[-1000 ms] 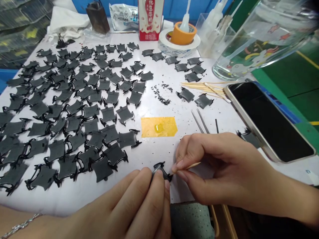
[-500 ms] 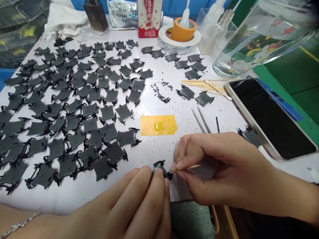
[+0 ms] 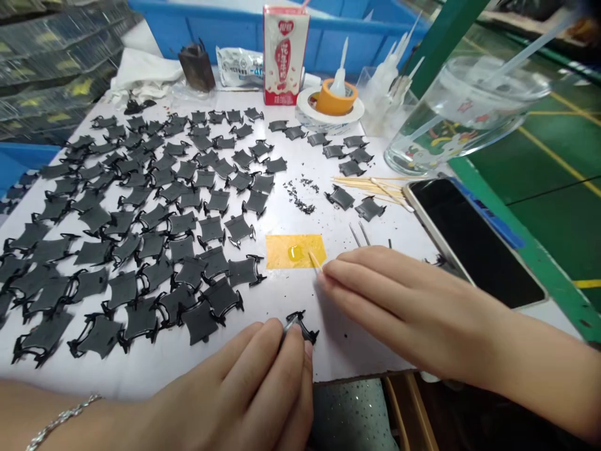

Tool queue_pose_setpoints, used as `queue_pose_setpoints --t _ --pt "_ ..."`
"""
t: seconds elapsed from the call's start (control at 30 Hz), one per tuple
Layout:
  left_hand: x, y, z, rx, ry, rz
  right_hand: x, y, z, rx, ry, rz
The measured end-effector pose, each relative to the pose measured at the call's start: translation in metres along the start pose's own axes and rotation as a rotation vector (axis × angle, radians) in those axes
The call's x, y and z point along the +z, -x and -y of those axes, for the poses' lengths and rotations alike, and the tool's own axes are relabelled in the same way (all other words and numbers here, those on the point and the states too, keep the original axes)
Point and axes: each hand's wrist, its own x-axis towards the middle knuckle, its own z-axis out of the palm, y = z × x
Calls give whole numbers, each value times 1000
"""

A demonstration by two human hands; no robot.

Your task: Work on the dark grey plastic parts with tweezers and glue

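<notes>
My left hand (image 3: 256,388) rests at the table's near edge and pinches a small black plastic part (image 3: 300,326) between its fingertips. My right hand (image 3: 399,307) reaches toward the middle of the table, fingers closed on a thin wooden toothpick (image 3: 314,260). The toothpick's tip points at a yellow blob of glue (image 3: 295,252) on a yellow patch of tape (image 3: 295,251). Several flat black parts (image 3: 141,213) lie spread over the white tabletop to the left.
A phone (image 3: 474,241) lies at the right edge, with a bundle of toothpicks (image 3: 370,183) and tweezers (image 3: 359,233) beside it. A glass jar (image 3: 451,119), tape rolls (image 3: 331,103), a milk carton (image 3: 284,53) and glue bottles stand at the back. Dark crumbs (image 3: 300,191) dot the centre.
My right hand has left the black part and moved up and away with the toothpick to the yellow glue patch. The view has tilted up. My left hand keeps its hold.
</notes>
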Motion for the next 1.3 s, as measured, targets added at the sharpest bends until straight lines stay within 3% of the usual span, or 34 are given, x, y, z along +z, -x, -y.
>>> queue_pose_setpoints --t 0.07,0.13,0.2,0.3,0.37,0.47,0.63,0.7,0.77,0.93,1.03,1.17,1.3 --pt "-8 -6 3 22 28 72 2 1 -3 -143 128 34" --pt "-18 -12 7 56 62 174 -4 2 -6 -157 193 22" --pt "-23 -18 8 36 104 265 -17 4 -9 7 203 -42" --pt "-18 -19 7 -42 220 280 -40 8 -15 364 215 -75" --pt "-9 -15 6 -73 335 224 -48 10 -17 565 224 32" --pt "4 -8 5 -151 527 274 -43 14 -19 737 238 179" --pt "-7 -11 10 -121 635 230 -20 16 -19 727 270 146" --pt "-19 -16 11 -73 632 351 -14 16 -19 702 282 126" --pt "-27 -18 10 -60 649 395 -13 17 -19 665 279 116" --pt "-19 -15 4 -196 892 287 -29 24 -12 595 211 74" --pt "-10 -18 3 -215 1054 208 -39 31 -8 563 110 -23" --pt "-8 -36 -3 -454 1255 175 -33 42 -10 551 -84 -215" --pt "-5 -58 -17 -851 1603 246 -13 49 -12 562 -325 -354"
